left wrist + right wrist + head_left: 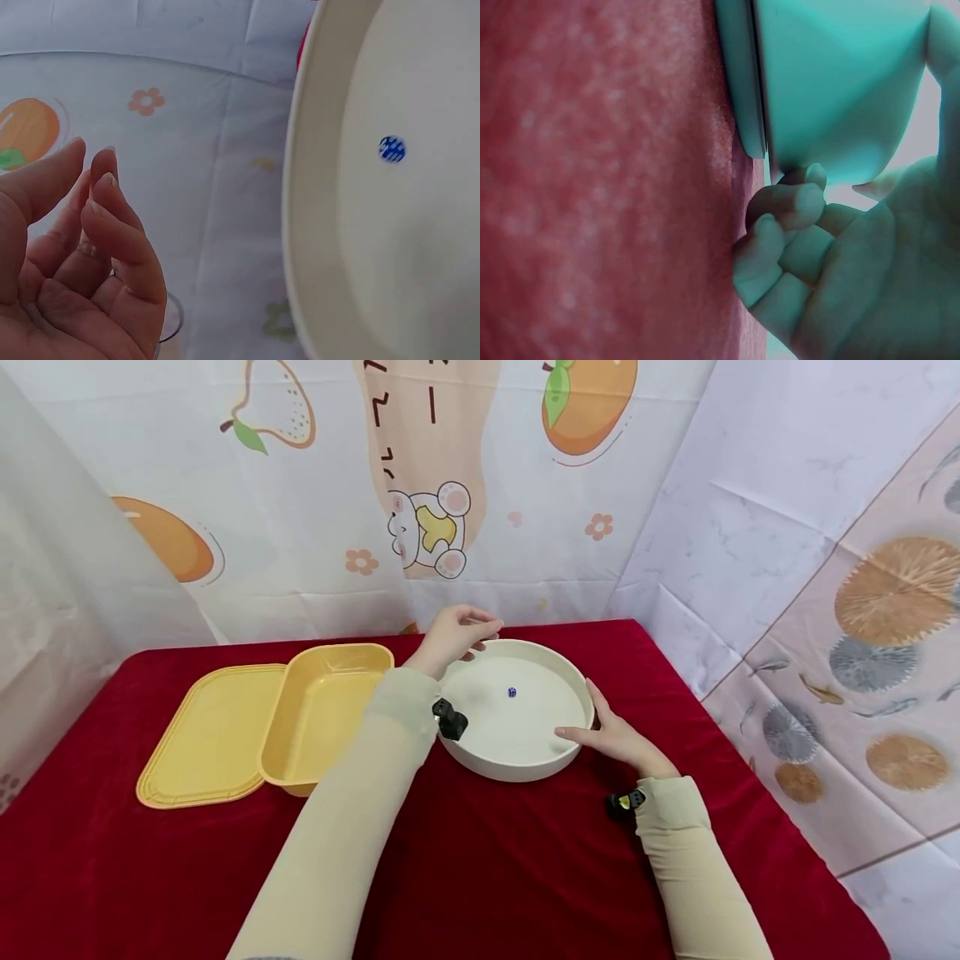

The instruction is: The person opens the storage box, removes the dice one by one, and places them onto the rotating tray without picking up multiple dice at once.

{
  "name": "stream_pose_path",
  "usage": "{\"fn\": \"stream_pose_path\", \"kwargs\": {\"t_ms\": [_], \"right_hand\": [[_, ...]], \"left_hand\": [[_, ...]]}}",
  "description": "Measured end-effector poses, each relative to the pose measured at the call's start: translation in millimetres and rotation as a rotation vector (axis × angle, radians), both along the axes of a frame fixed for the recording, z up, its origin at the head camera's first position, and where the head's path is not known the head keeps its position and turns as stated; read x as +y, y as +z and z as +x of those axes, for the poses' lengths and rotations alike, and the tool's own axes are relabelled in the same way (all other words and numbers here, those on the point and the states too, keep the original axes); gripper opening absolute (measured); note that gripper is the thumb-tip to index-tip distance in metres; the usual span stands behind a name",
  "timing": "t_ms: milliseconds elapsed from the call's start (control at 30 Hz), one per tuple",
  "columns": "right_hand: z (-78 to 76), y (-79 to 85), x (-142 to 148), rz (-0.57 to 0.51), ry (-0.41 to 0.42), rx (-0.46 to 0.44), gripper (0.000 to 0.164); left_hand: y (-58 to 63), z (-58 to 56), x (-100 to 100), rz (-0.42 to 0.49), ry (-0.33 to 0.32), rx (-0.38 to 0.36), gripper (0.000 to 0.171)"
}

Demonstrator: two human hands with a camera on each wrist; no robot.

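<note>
A round, shallow cream-white tray (517,735) stands on the red cloth, and a small blue die with white pips (512,692) lies inside it. My right hand (618,739) holds the tray at its right side, thumb over the rim and other fingers along the outer wall. In the right wrist view, fingertips (808,202) of that hand curl against the tray's outside. My left hand (452,639) hovers at the back left rim, fingers loosely bent. The left wrist view shows nothing between its thumb and fingers, with the die (391,148) off to the right.
Left of the tray, partly behind my left forearm, is a deep yellow rectangular box (273,739) without its cover. A flat yellow lid (206,735) lies beside it. Printed curtains (300,527) hang behind the table and along its right side.
</note>
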State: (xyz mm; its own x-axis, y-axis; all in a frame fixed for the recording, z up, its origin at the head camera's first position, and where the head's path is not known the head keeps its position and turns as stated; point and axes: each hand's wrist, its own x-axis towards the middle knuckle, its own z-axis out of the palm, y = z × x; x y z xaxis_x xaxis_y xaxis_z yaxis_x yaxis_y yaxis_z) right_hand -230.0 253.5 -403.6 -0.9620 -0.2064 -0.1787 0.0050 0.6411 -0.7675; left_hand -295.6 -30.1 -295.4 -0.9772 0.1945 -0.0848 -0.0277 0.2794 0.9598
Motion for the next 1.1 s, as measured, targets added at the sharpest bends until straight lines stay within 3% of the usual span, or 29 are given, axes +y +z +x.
{"fn": "stream_pose_path", "kwargs": {"t_ms": [367,567,800,1100], "right_hand": [[2.6,0.0,0,-0.001,0.002,-0.003,0.113],[2.9,1.3,1,0.009,0.000,-0.004,0.113],[4.2,0.8,2,-0.002,0.006,-0.002,0.111],[2.2,1.4,2,0.005,0.001,-0.002,0.113]], "left_hand": [[27.3,4.7,-41,-0.032,0.053,0.096,0.029],[33.1,4.9,-68,-0.032,0.100,0.106,0.031],[18.7,1.8,-104,-0.067,0.142,0.123,0.041],[-15.8,0.4,-142,-0.121,0.179,0.089,0.051]]}}
